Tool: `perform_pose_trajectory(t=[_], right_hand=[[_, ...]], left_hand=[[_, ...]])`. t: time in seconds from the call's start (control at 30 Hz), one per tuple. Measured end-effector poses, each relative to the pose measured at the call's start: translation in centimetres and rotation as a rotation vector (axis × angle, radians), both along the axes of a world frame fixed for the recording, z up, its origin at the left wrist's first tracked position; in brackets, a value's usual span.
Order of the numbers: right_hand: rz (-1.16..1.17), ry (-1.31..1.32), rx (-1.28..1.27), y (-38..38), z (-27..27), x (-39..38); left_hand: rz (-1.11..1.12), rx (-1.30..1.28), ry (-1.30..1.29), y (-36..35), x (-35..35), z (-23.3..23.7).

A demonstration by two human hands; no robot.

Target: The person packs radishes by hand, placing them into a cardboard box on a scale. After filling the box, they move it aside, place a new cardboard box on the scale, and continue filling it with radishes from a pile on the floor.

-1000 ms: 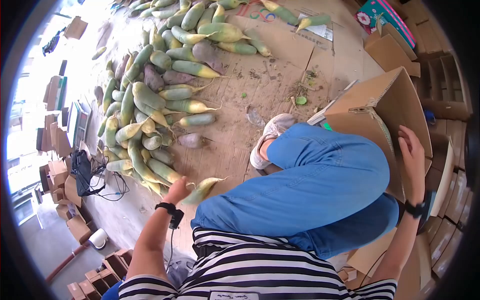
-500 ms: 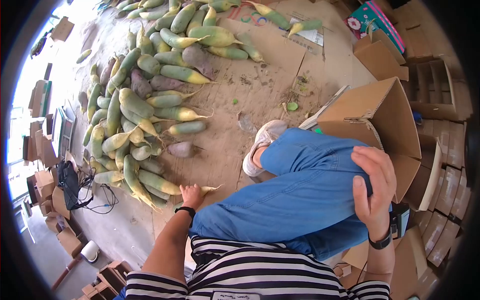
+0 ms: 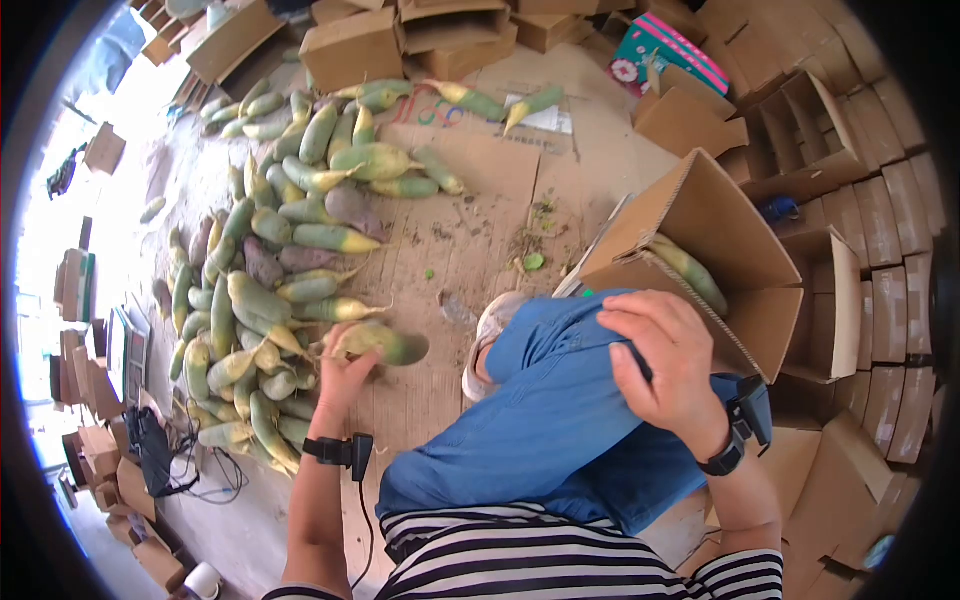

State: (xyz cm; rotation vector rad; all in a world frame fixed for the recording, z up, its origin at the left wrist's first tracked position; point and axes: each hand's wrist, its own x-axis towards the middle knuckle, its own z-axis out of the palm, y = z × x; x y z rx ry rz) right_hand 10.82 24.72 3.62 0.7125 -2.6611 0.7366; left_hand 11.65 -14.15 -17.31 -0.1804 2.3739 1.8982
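My left hand (image 3: 345, 368) is closed around a green radish (image 3: 400, 347), whose pale part lies at my fingers and whose darker green end points right. It is at the right edge of a large pile of green radishes (image 3: 262, 298), with a few purple ones (image 3: 352, 208) among them. My right hand (image 3: 660, 355) rests on my bent knee, fingers loosely curved and thumb apart, holding no visible thing. Beside that knee an open cardboard box (image 3: 735, 215) leans tilted, and a green radish (image 3: 690, 272) shows inside it.
More cardboard boxes (image 3: 352, 50) stand at the back, and stacked cartons (image 3: 893, 225) line the right side. A teal-and-pink box (image 3: 668, 52) is at the back right. A black bag with cables (image 3: 152, 450) lies at left. Flattened cardboard (image 3: 490, 225) covers the floor.
The view has turned rightward and up, showing the radish inside the box. My left hand, earlier low on the pile's near edge, is now higher with a green radish. My right hand stays on the knee.
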Motion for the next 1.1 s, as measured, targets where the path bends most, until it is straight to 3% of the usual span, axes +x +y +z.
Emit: perform_pose_trajectory(t=[0.1,0.2,0.37,0.43,0.5,0.57,0.63,0.7,0.77,0.9,0.93,1.03,1.1], right_hand=[[-0.004,-0.005,-0.004,0.8,-0.6,0.5],[-0.067,0.015,-0.063,0.9,0.0,0.8],[-0.031,0.186,-0.005,1.5,3.6,-0.3],[-0.035,0.297,0.061,3.0,4.3,-0.4],[-0.158,0.191,0.13,5.6,5.7,0.5],[-0.356,0.131,0.213,9.4,5.8,1.2],[-0.538,0.049,0.355,13.4,5.9,2.1],[-0.588,0.019,0.415,17.7,4.8,2.5],[-0.685,-0.242,0.604,21.1,2.8,2.6],[-0.615,-0.43,0.628,25.2,-4.2,1.5],[-0.581,-0.498,0.514,25.7,-6.1,1.2],[-0.497,-0.622,0.311,26.5,-10.4,0.0],[-0.43,-0.71,0.101,26.8,-12.0,-0.4]], left_hand=[[0.067,0.18,0.063,3.3,-4.0,7.6],[-0.016,0.404,0.209,7.3,-5.6,14.4],[-0.207,0.874,0.119,14.8,-5.2,19.6],[-0.138,0.894,0.042,17.1,-4.9,20.1],[-0.414,0.957,-0.032,19.1,-5.9,20.9],[-0.452,0.838,-0.004,19.1,-6.6,18.4],[-0.385,0.116,0.053,16.9,-6.7,13.6],[-0.383,-0.142,-0.114,13.4,-5.9,8.9],[-0.346,-0.133,-0.218,10.5,-3.8,4.2],[-0.406,-0.347,-0.399,6.0,0.0,-1.3],[-0.434,-0.387,-0.494,4.9,0.8,-2.2],[-0.427,-0.452,-0.445,1.1,2.3,-4.6],[-0.443,-0.5,-0.45,-3.6,2.1,-9.0]])
